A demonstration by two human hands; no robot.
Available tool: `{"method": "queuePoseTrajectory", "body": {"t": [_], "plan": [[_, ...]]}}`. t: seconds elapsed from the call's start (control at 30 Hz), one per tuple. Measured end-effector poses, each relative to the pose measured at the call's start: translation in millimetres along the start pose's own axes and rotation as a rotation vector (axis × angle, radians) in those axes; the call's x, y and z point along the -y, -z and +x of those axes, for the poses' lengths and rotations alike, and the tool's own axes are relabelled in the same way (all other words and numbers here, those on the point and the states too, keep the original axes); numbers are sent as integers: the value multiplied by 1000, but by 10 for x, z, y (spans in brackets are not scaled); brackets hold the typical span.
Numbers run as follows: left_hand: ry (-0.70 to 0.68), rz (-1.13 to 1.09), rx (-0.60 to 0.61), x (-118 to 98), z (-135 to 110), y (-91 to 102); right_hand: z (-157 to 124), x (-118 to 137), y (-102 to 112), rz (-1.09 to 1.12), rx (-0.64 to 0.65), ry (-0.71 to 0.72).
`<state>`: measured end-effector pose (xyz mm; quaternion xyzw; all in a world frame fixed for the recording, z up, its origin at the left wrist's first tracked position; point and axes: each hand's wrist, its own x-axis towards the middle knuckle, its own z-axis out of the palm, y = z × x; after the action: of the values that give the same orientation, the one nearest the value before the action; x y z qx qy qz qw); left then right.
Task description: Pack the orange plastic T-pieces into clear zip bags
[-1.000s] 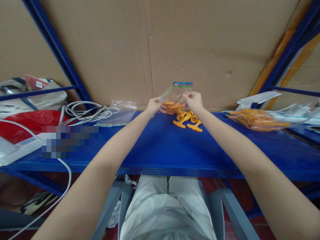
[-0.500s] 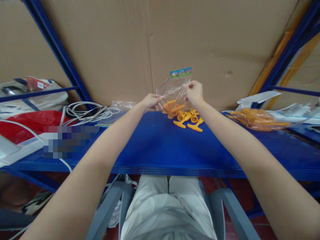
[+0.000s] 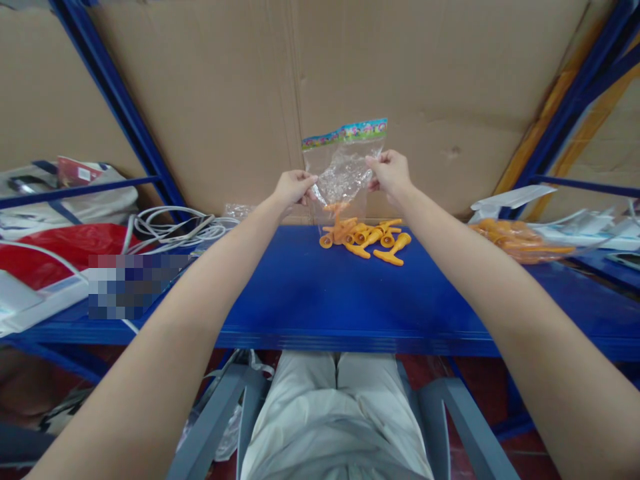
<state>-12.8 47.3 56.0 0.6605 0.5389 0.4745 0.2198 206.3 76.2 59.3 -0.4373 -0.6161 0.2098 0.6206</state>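
Between my two hands hangs a clear plastic bag (image 3: 343,170) with a colourful printed strip along its top. My left hand (image 3: 296,187) pinches its left edge, and my right hand (image 3: 390,175) pinches the right edge. Several orange T-shaped plastic pieces (image 3: 337,227) show at the bottom of the bag, seen through the film. More orange T-shaped pieces (image 3: 393,250) with round cupped ends lie on the blue shelf (image 3: 325,293) just right of the bag. Which pieces are inside the bag and which lie behind it is hard to tell.
On the right lies another clear bag of orange pieces (image 3: 520,239) beside white items. A coiled white cable (image 3: 185,223), a red bag (image 3: 65,250) and a white power strip (image 3: 45,303) sit at the left. Cardboard (image 3: 225,100) stands behind, between blue posts (image 3: 123,110).
Both hands have risen slightly, and the bag is now spread flatter, its printed strip stretched out wider to the left. One loose orange piece shows more fully beside my right hand.
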Motion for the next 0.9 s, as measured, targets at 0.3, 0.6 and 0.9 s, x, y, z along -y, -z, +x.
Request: {"method": "queuePoseTrajectory", "body": {"t": [0.3,0.6,0.9], "plan": [[-35,-195,-123,-251,-70,453,-330,477,-79,-71,34,272],[87,-308,-117,7,-194,1257,-632,190,-124,-354,386,525],[296,1,-343,867,-249,1664,-919,-581,224,-595,569,592]]}}
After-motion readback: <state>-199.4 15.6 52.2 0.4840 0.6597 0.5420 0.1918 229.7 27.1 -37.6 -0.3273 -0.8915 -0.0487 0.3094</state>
